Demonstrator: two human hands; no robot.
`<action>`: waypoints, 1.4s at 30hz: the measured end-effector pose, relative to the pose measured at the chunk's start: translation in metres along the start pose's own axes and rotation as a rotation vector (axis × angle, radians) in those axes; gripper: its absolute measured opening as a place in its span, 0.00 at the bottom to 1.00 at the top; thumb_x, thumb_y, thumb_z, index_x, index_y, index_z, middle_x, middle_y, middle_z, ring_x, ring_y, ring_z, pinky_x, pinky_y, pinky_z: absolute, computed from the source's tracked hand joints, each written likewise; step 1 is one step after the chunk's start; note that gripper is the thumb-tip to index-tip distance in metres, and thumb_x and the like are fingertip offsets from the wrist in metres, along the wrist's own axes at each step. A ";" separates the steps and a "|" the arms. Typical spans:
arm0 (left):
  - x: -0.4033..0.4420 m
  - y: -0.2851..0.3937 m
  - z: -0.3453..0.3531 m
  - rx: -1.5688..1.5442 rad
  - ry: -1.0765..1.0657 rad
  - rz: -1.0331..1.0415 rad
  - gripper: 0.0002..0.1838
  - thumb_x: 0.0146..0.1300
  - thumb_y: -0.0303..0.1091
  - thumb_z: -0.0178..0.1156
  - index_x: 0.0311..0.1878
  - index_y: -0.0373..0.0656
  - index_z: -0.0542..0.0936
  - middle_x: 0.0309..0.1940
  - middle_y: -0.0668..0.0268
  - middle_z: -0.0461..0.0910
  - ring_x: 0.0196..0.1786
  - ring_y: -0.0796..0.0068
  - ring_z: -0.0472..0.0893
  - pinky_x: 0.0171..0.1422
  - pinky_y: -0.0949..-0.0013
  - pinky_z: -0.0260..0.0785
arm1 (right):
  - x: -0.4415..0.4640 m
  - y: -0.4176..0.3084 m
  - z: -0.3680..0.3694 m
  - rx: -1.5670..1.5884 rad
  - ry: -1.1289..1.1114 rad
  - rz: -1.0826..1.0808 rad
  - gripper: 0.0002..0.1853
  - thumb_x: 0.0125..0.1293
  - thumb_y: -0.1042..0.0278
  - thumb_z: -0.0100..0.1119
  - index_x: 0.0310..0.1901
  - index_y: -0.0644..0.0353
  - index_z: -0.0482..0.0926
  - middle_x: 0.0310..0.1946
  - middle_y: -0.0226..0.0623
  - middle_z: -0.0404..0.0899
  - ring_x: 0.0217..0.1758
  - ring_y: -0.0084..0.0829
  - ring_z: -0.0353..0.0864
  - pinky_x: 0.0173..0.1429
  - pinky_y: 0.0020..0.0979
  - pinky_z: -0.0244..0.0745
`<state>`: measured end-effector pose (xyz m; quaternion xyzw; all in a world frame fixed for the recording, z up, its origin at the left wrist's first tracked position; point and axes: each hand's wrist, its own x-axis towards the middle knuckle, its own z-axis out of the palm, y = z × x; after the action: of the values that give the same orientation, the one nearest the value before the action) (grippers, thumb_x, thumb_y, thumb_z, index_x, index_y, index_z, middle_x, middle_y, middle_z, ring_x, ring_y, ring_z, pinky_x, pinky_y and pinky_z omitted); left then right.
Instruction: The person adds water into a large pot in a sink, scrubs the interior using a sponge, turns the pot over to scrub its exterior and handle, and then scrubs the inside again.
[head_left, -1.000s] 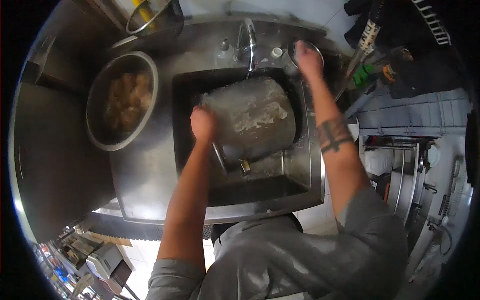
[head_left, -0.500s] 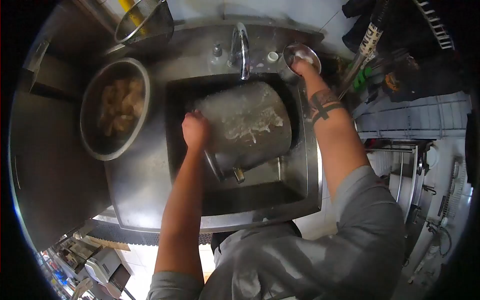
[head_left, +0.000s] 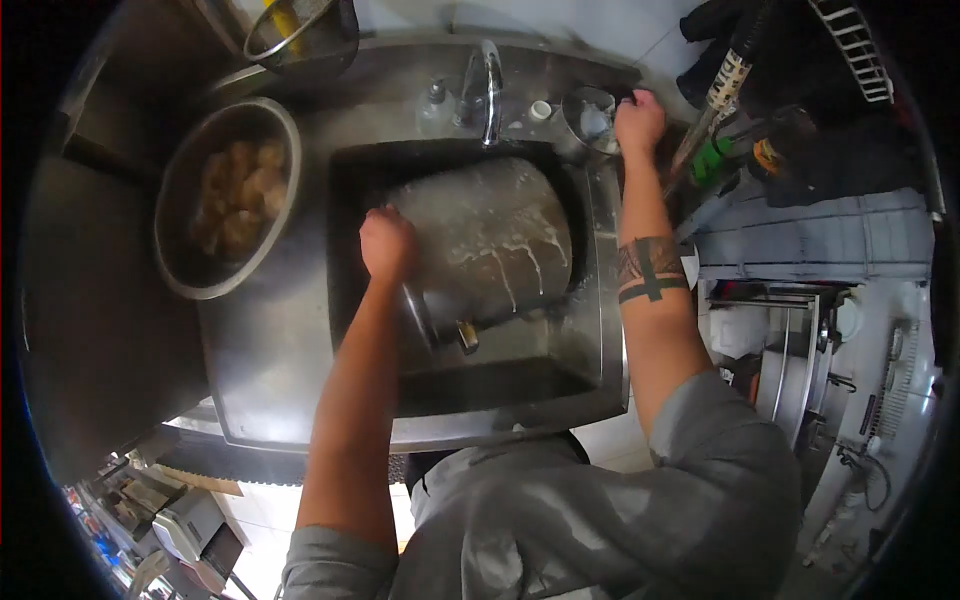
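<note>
A large metal pot (head_left: 490,230) lies on its side in the sink (head_left: 480,430), with streaks of white suds running down its wall. My left hand (head_left: 386,243) is closed on the rim at its left end. A metal handle (head_left: 467,337) sticks out from the pot's near side. Beyond the sink's right back corner stands a small metal container (head_left: 577,115) with something white inside. At its right edge is my right hand (head_left: 640,122), fingers curled; a bit of something dark shows by them, too small to name.
A big metal bowl (head_left: 293,190) with several pale brown chunks stands left of the sink. The faucet (head_left: 491,95) arches over the back edge, near a soap pump bottle (head_left: 435,108) and a white cap (head_left: 540,110). A strainer (head_left: 310,40) hangs at the back left.
My right hand has come out of the small container and moved right to its edge. The suds on the pot have run down in longer streaks. My left hand keeps its hold.
</note>
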<state>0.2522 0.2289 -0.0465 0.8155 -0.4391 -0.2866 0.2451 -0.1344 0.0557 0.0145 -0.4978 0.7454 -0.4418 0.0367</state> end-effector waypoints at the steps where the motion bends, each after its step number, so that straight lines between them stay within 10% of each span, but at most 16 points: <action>1: 0.002 -0.004 0.004 -0.005 -0.002 -0.001 0.20 0.75 0.43 0.55 0.45 0.32 0.82 0.44 0.40 0.85 0.52 0.36 0.84 0.57 0.42 0.76 | -0.002 0.003 -0.003 -0.003 0.000 -0.004 0.16 0.64 0.68 0.63 0.52 0.67 0.84 0.51 0.57 0.86 0.58 0.53 0.85 0.62 0.44 0.78; 6: 0.002 -0.010 0.004 -0.060 0.013 0.020 0.24 0.76 0.46 0.53 0.41 0.30 0.83 0.42 0.36 0.84 0.53 0.35 0.83 0.57 0.42 0.74 | -0.099 -0.061 -0.052 0.039 -0.148 -0.317 0.20 0.68 0.77 0.56 0.61 0.64 0.76 0.54 0.54 0.84 0.62 0.52 0.82 0.63 0.47 0.74; 8: -0.002 -0.016 0.006 -0.100 0.020 0.047 0.23 0.76 0.46 0.53 0.47 0.29 0.80 0.42 0.36 0.84 0.53 0.34 0.83 0.57 0.41 0.73 | -0.148 -0.072 -0.063 -0.056 -0.563 -0.141 0.22 0.69 0.79 0.55 0.64 0.62 0.74 0.62 0.55 0.79 0.67 0.52 0.78 0.69 0.45 0.72; 10: -0.023 -0.026 0.010 -0.130 -0.070 0.011 0.22 0.77 0.46 0.49 0.57 0.33 0.74 0.47 0.33 0.83 0.53 0.30 0.82 0.59 0.40 0.74 | -0.193 -0.034 -0.040 -0.019 -0.650 -0.554 0.23 0.71 0.74 0.55 0.67 0.60 0.74 0.67 0.54 0.75 0.72 0.54 0.73 0.75 0.46 0.68; 13: -0.044 -0.014 0.002 -0.164 -0.022 0.014 0.21 0.78 0.46 0.50 0.55 0.33 0.72 0.42 0.33 0.83 0.52 0.29 0.81 0.55 0.40 0.73 | -0.256 -0.031 0.003 -0.436 -0.526 -0.704 0.23 0.73 0.68 0.54 0.68 0.61 0.74 0.70 0.52 0.73 0.77 0.53 0.67 0.80 0.49 0.59; 28: -0.055 -0.010 -0.005 -0.130 -0.014 0.017 0.19 0.79 0.46 0.48 0.52 0.37 0.73 0.42 0.36 0.84 0.50 0.30 0.83 0.54 0.38 0.73 | -0.278 -0.043 -0.031 0.011 -0.666 -0.870 0.24 0.60 0.55 0.75 0.53 0.59 0.82 0.64 0.41 0.79 0.67 0.47 0.73 0.71 0.49 0.68; 38: -0.046 -0.014 -0.002 -0.138 -0.013 0.020 0.18 0.79 0.45 0.48 0.53 0.37 0.73 0.44 0.37 0.84 0.51 0.32 0.83 0.56 0.39 0.74 | -0.252 -0.079 -0.014 -0.192 -0.744 -0.359 0.33 0.50 0.53 0.83 0.55 0.57 0.79 0.67 0.48 0.68 0.72 0.54 0.64 0.70 0.47 0.69; 42: -0.047 -0.005 -0.006 -0.108 0.003 0.002 0.18 0.79 0.45 0.48 0.52 0.37 0.74 0.43 0.36 0.84 0.51 0.31 0.83 0.55 0.39 0.74 | -0.228 -0.092 0.001 -0.186 -1.027 -0.221 0.33 0.48 0.57 0.83 0.55 0.57 0.79 0.56 0.46 0.80 0.64 0.51 0.75 0.67 0.47 0.72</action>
<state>0.2386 0.2728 -0.0336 0.8010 -0.4234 -0.3086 0.2895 0.0457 0.2214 -0.0101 -0.7268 0.6105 -0.0743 0.3059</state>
